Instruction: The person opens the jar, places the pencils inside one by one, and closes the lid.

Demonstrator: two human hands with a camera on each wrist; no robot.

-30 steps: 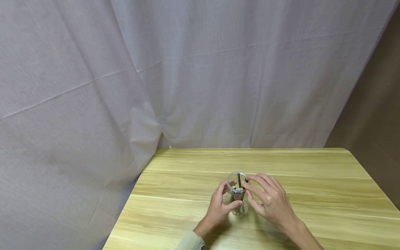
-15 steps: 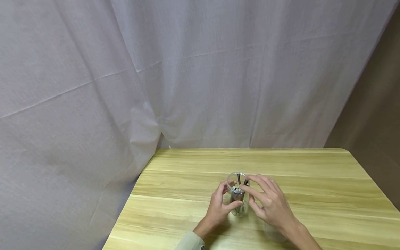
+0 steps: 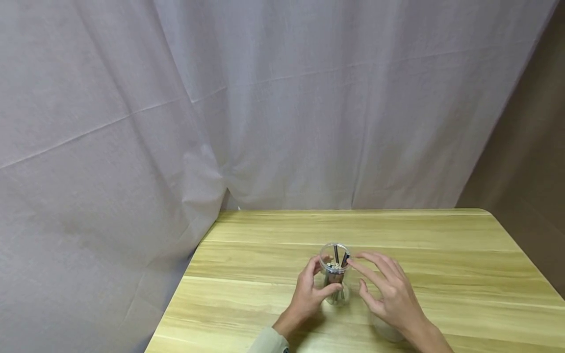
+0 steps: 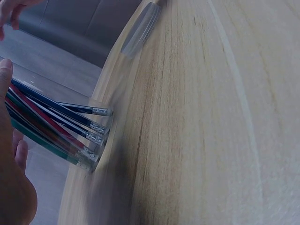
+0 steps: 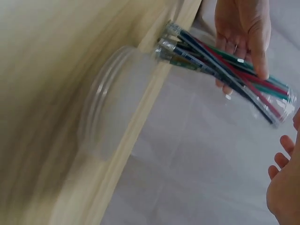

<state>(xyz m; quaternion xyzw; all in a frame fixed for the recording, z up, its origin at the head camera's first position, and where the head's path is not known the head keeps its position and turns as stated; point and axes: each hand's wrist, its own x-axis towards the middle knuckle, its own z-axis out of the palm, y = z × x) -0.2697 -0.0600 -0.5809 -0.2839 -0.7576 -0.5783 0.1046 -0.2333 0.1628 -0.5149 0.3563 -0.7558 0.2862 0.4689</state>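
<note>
My left hand (image 3: 309, 290) grips a clear plastic jar (image 3: 342, 297) that stands on the table, thumb in front and fingers round the back. Inside it are several pencils (image 4: 51, 117) in dark blue, red and green, their eraser ends and silvery ferrules at the bottom. Two dark pencils lean against the far and right sides of the rim; the pale ends of the others cluster near the front. Beside the right of the rim is my right hand (image 3: 393, 294), fingers spread and loosely bent, its index fingertip right at the rim, thumb apart.
A clear round lid (image 5: 117, 103) lies on the wooden table (image 3: 247, 294), partly behind my right hand in the head view. Grey cloth (image 3: 282, 122) hangs behind the table and along its left side. A brown surface (image 3: 525, 147) borders it on the right.
My right hand has drawn back to the right from the jar's mouth, its fingers leaving the pencils. The right dark pencil now leans on the rim. My left hand keeps its hold.
</note>
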